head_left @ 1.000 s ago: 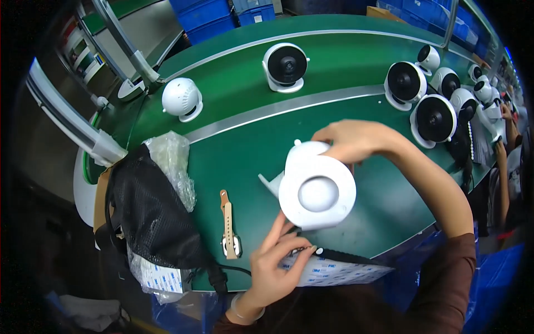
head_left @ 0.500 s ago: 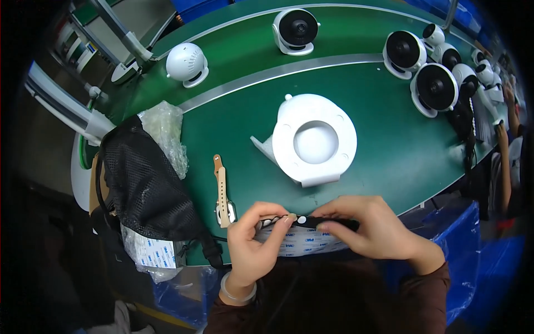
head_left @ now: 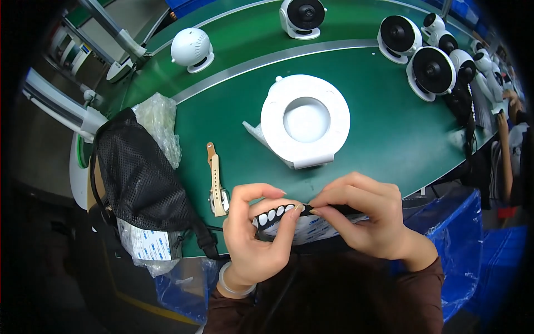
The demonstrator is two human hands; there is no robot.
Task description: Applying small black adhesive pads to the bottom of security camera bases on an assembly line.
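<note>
My left hand (head_left: 257,228) is closed on the left part of an adhesive pad sheet (head_left: 316,229), thumb over its upper edge. The sheet has black foam, printed white backing and a row of white oval spots beside my left thumb. My right hand (head_left: 371,216) pinches the black upper edge close to the left fingertips. Whatever lies between the right fingertips is too small to make out. Just beyond my hands, a white camera (head_left: 337,125) rests on the green table with its ring-shaped base facing up and a flat piece jutting left.
Left of my hands lie a wristwatch (head_left: 216,183), a black mesh bag (head_left: 136,172) and bubble wrap (head_left: 158,125). White cameras (head_left: 192,47) stand along the back, with several more (head_left: 431,71) at the right. Blue plastic (head_left: 456,245) hangs by the table's right front edge.
My right fingertips have come in against the left ones at the sheet's edge. The sheet has tilted, showing more white ovals by my left thumb. The whole view has shifted slightly.
</note>
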